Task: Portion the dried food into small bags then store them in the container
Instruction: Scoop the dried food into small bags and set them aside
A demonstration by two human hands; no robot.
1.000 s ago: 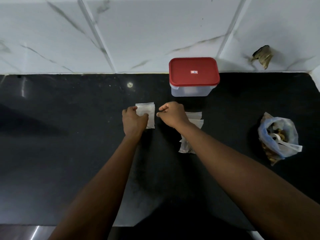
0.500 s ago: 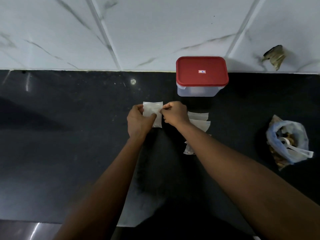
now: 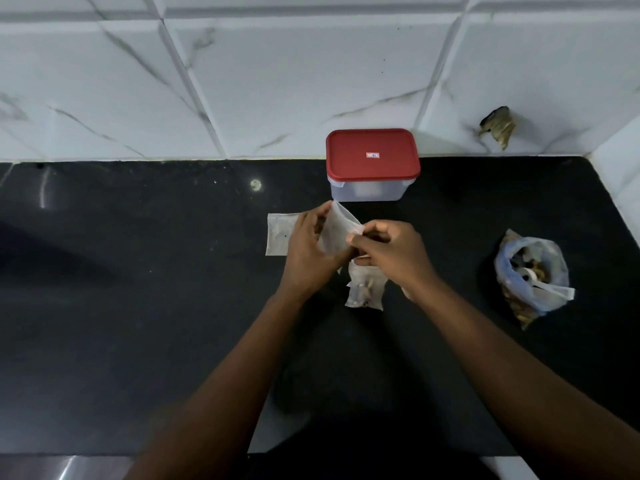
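The left hand [image 3: 313, 251] and right hand [image 3: 391, 254] together hold one small, pale, see-through bag [image 3: 337, 233] lifted above the black counter [image 3: 138, 306], just in front of the container [image 3: 367, 190]. The left hand's fingers curl round the bag's lower part from the left. The right hand pinches the bag's upper right corner between thumb and forefinger, its other fingers curled in. The bag is tilted with its top edge raised toward the container. Whether anything is inside it cannot be told.

A flat bag [image 3: 277, 233] lies on the counter just left of the left hand, partly hidden by it. A filled bag [image 3: 365, 289] holding a few brown pieces lies on the counter below the hands, next to the right wrist. More pale bag edges show under the right hand, too hidden to count.

The container stands at the back of the counter against the wall [image 3: 277, 81]. It has a clear body and its red lid [image 3: 372, 168] is shut. In the middle of the lid is a small red and white label [image 3: 372, 155], and its writing is too small to read.

Well to the right, a big bag [image 3: 530, 275] of clear bluish plastic sits open on the counter with brown dried food inside. A white strip lies across its mouth, but what it is cannot be told.

The wall is white tile with grey veins and carries no writing. A dark chip [image 3: 498, 128] shows in it to the right of the container.
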